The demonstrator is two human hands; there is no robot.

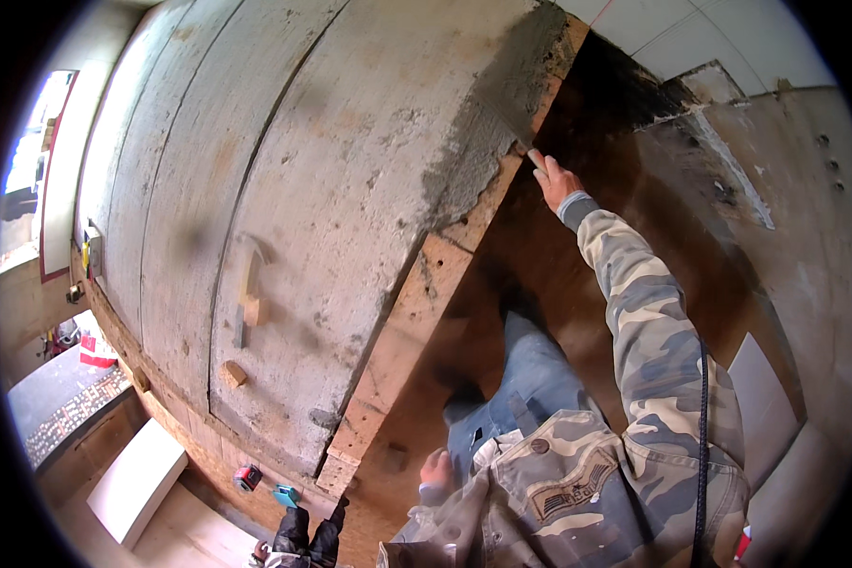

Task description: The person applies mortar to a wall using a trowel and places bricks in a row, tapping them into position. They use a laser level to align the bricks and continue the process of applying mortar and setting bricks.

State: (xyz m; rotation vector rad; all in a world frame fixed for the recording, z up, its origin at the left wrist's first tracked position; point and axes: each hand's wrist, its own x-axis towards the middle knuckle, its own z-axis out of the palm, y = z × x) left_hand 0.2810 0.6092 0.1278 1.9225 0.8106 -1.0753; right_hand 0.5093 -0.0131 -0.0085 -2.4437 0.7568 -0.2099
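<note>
My right hand point(559, 180) is closed around the handle of a trowel, reaching out at the far end of the slab edge. The trowel's blade point(504, 115) lies flat on a patch of darker, wet mortar point(464, 166), which has a ragged near border. A wooden form board point(407, 327) runs along the edge of the grey concrete slab point(331, 189), and the mortar meets it. Low beside my body hangs my left hand point(435, 469), apart from the slab; its fingers are too small and blurred to read.
A wooden-handled tool point(251, 289) and a wood block point(232, 374) lie on the slab. Near its lower edge are a red tape measure point(247, 477) and a teal object point(285, 495). Another person's dark-trousered legs point(308, 538) show below. A white panel point(137, 481) is at lower left.
</note>
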